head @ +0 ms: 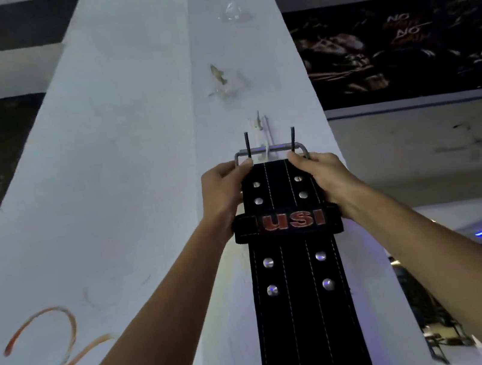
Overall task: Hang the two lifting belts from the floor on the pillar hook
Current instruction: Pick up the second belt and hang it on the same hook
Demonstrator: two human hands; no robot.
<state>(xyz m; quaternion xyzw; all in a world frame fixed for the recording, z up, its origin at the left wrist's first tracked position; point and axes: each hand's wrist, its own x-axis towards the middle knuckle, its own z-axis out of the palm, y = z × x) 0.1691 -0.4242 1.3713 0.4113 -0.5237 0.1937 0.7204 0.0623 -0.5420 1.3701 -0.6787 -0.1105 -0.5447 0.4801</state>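
A black lifting belt (304,308) with white stitching, silver rivets and a red "USI" loop hangs down the white pillar (143,172). Its metal buckle (271,149), two prongs pointing up, is at the small white hook (265,143) on the pillar; the buckle bar lies across the hook. My left hand (225,192) grips the belt's top left edge just below the buckle. My right hand (323,180) grips the top right edge. A second belt is not in view.
Above the hook the pillar carries two patches of old torn adhesive (225,80). An orange scribble (54,347) marks the pillar's left face. A dark wall poster (401,46) is at the right, gym equipment low at the right edge.
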